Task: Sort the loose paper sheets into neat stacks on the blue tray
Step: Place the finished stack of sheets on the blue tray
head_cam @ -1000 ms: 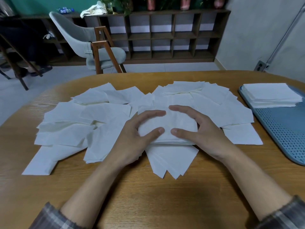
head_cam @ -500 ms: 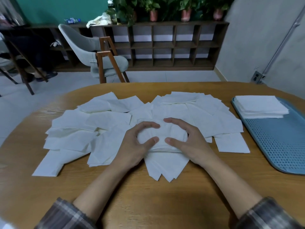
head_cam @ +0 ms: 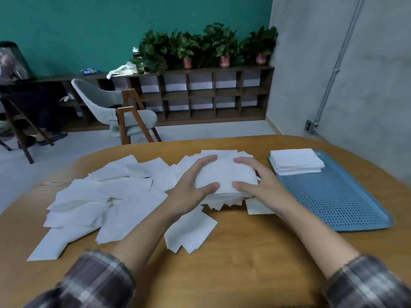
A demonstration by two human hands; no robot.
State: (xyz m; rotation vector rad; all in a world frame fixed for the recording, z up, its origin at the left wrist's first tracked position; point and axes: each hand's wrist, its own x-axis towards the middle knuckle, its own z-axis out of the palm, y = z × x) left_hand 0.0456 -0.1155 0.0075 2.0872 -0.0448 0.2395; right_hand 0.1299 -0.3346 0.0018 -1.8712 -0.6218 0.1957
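1. Loose white paper sheets (head_cam: 100, 203) lie scattered on the wooden bench (head_cam: 233, 252), left side.
2. Our left hand (head_cam: 189, 187) and right hand (head_cam: 264, 185) clamp a thick white sheet bundle (head_cam: 224, 174) mid-bench.
3. The blue perforated tray (head_cam: 338, 201), at right, carries a neat white stack (head_cam: 297, 161).

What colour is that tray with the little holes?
Light blue tray, clearest in the head view, right of the hands.

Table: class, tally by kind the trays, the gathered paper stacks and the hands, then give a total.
blue tray: 1
paper stacks: 2 (stack on the tray, stack between the hands)
hands: 2 (left hand, right hand)
Total: 5
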